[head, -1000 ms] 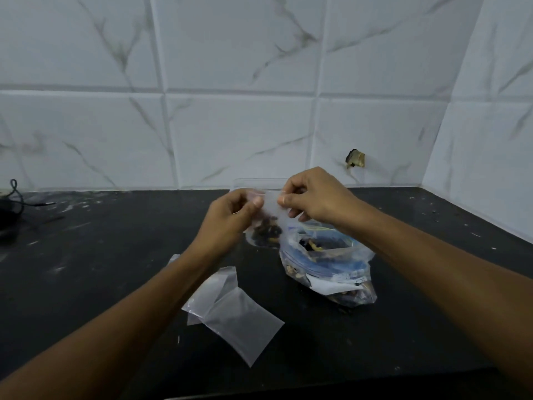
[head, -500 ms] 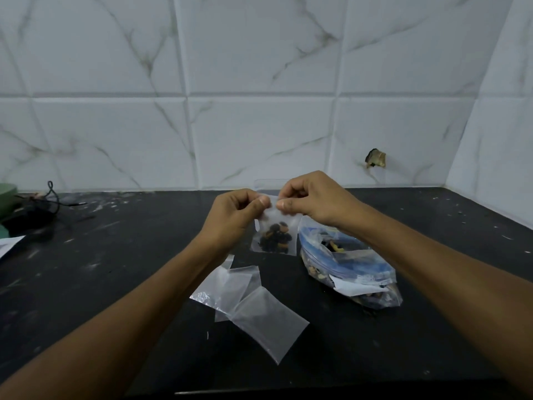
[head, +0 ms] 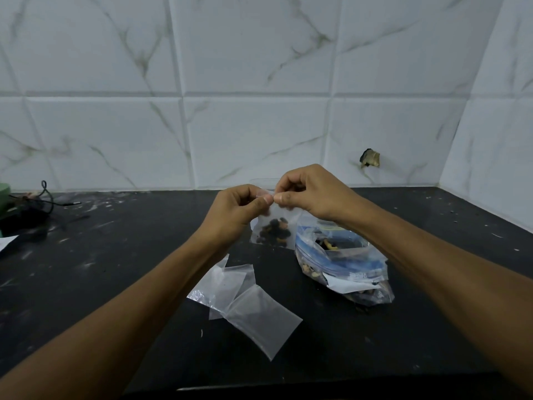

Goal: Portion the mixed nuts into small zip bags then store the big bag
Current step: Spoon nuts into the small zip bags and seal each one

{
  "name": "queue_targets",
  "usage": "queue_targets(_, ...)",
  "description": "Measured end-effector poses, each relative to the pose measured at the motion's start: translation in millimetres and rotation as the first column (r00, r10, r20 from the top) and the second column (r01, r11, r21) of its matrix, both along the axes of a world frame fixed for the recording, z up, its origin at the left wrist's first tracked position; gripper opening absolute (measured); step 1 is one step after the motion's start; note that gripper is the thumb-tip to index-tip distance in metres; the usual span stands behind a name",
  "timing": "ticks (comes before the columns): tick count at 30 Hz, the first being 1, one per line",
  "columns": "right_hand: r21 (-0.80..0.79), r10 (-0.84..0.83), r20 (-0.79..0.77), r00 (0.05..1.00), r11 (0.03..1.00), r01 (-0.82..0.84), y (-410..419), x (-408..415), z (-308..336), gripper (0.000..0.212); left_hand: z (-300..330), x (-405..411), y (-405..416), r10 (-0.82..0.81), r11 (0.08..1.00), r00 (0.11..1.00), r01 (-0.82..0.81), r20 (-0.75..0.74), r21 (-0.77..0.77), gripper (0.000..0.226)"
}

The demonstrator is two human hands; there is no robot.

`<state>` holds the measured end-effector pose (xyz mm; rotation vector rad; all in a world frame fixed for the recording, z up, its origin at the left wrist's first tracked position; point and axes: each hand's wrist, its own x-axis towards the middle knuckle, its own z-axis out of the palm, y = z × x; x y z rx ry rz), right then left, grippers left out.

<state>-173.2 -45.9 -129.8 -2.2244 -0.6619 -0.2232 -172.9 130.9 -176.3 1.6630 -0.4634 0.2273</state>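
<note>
Small zip bag [head: 273, 226], part-filled with nuts, held above the black counter [head: 115, 269]; left hand [head: 235, 215] and right hand [head: 313, 194] pinch its top edge. Big bag [head: 343, 264] lies just right, mouth open. Empty bags [head: 245, 301] lie nearer, beneath the left forearm

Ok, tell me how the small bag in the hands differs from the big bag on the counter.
The small bag hangs in the air, pinched at its top edge by the left hand and right hand; the big bag lies slumped on the counter, untouched. The small bag is plain and clear, while the big bag shows a blue strip and a white label. The small bag holds only a little cluster of nuts; the big bag holds more. Both are see-through plastic with mixed nuts inside.
</note>
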Motion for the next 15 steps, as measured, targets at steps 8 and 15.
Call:
queue_targets(8,0.118,-0.084,-0.030,0.996,0.989,0.087,-9.3,3.8,11.4,0.014,-38.3,-6.3,15.4,-0.056,0.998,0.984,0.051,-0.168,-0.035,0.022)
queue_targets(15,0.245,-0.104,-0.042,0.994,0.963,0.111,-23.0,4.5,31.2,0.015,-52.2,-14.2,16.9,0.013,0.996,0.974,-0.032,-0.226,-0.080,0.021)
